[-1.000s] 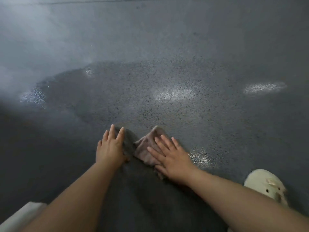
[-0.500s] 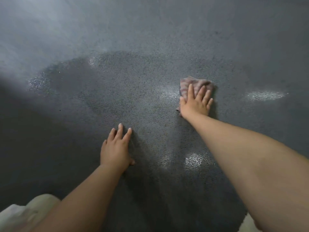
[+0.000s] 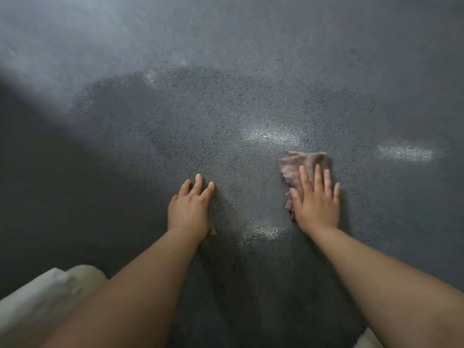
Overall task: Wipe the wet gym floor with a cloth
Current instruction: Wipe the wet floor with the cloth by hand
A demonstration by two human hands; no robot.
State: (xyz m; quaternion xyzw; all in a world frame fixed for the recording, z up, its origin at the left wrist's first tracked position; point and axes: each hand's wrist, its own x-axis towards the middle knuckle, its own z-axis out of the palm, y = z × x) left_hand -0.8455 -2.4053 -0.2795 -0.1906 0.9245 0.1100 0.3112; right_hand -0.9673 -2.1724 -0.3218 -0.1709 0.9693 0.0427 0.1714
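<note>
A crumpled pinkish-brown cloth (image 3: 300, 164) lies on the dark speckled gym floor (image 3: 226, 109) at centre right. My right hand (image 3: 316, 202) presses flat on its near part with straight fingers, so only the far and left edges of the cloth show. My left hand (image 3: 190, 207) rests flat on the bare floor to the left, fingers spread, about a hand's width from the cloth. A darker wet patch (image 3: 175, 126) spreads ahead of both hands, with shiny glints in it.
A pale shoe and light trouser leg (image 3: 50, 292) sit at the bottom left corner. Bright reflections (image 3: 404, 151) shine on the floor to the right. Lighter, dry-looking floor lies at the far left.
My right hand has drawn the cloth back toward me from its far reach. The left hand stayed planted on the floor.
</note>
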